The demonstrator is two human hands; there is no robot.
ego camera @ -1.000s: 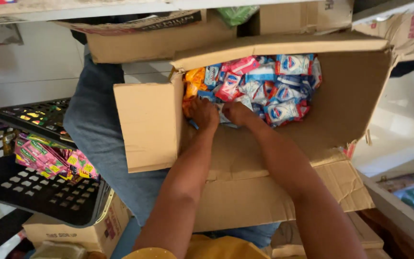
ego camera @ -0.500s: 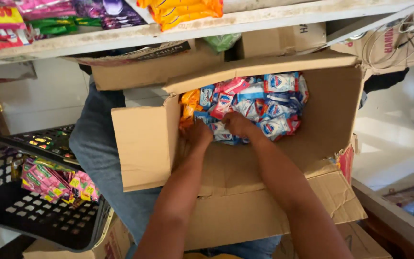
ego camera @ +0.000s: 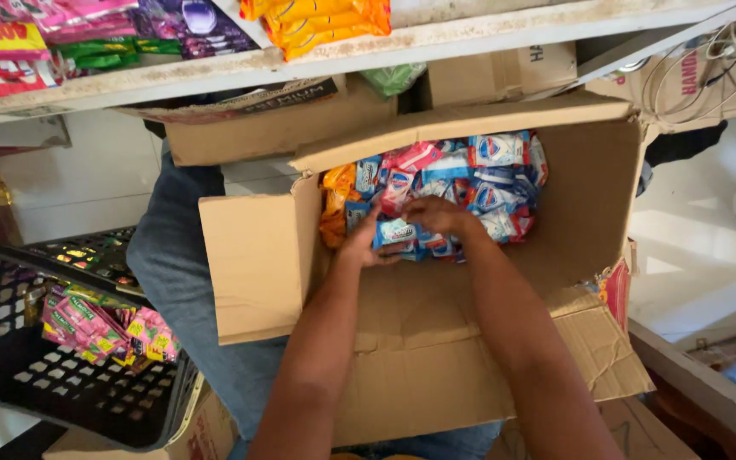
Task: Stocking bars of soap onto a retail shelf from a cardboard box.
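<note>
An open cardboard box (ego camera: pixel 253 264) rests on my lap, tipped toward me. Inside it lies a heap of small blue, red and orange packets (ego camera: pixel 487 175). My left hand (ego camera: pixel 364 243) and my right hand (ego camera: pixel 436 215) reach into the box together. Both close around a blue packet (ego camera: pixel 395 232) at the near edge of the heap. My fingertips are partly hidden among the packets.
A black plastic basket (ego camera: pixel 10 375) with pink and green packets stands at my left. A white shelf (ego camera: pixel 436 34) above holds orange, purple and red packs. More cardboard boxes (ego camera: pixel 249 128) sit behind the open one. A white ledge (ego camera: pixel 700 375) runs at the right.
The view has tilted up, showing the shelf above. My hands have shifted slightly within the box and now close on a blue packet at the heap's near edge.
</note>
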